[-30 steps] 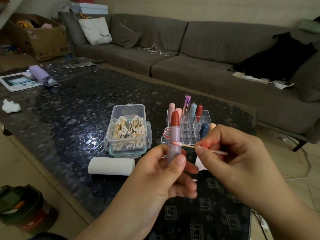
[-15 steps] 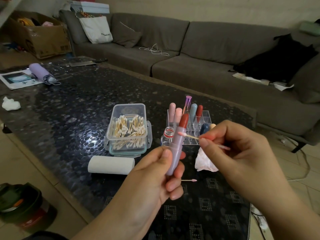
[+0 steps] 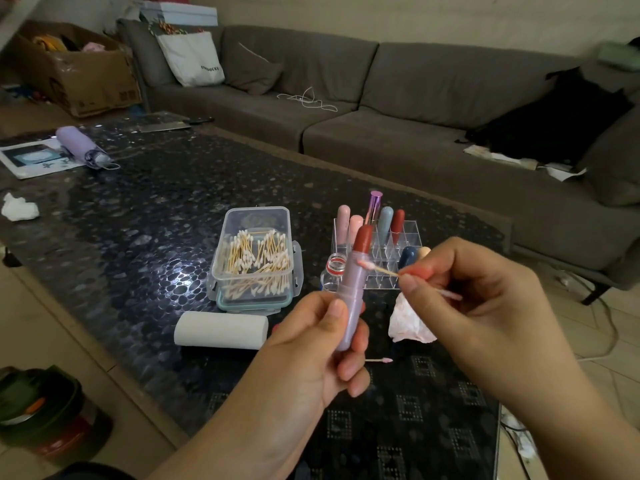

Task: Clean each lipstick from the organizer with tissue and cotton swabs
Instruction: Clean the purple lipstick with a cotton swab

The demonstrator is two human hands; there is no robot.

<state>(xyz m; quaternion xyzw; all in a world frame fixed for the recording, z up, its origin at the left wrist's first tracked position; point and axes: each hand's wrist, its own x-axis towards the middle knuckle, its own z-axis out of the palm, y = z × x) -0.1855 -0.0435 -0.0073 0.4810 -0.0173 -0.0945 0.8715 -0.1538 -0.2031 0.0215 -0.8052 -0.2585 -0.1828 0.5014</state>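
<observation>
My left hand [image 3: 325, 344] grips an uncapped lilac lipstick [image 3: 352, 289] with a red bullet, tilted slightly right. My right hand [image 3: 474, 299] pinches a cotton swab [image 3: 384, 270] whose pink-stained tip touches the tube's rim just below the bullet. Behind them stands the clear organizer [image 3: 405, 251] with several lipsticks in it. A clear box of cotton swabs [image 3: 254, 261] sits to its left, a tissue roll [image 3: 221, 330] lies in front of the box, and a crumpled stained tissue [image 3: 408, 323] lies under my right hand.
A used swab [image 3: 379, 360] lies on the dark pebble-pattern table [image 3: 138, 237]. A small open bottle [image 3: 333, 268] stands by the organizer. A lilac folded umbrella [image 3: 81, 147], paper and a crumpled tissue [image 3: 19, 207] are at far left. A grey sofa [image 3: 381, 98] runs behind.
The lipstick went from upright to tilted right and rose a little. The swab tip moved up the tube toward the rim under the bullet. The crumpled tissue has come into view.
</observation>
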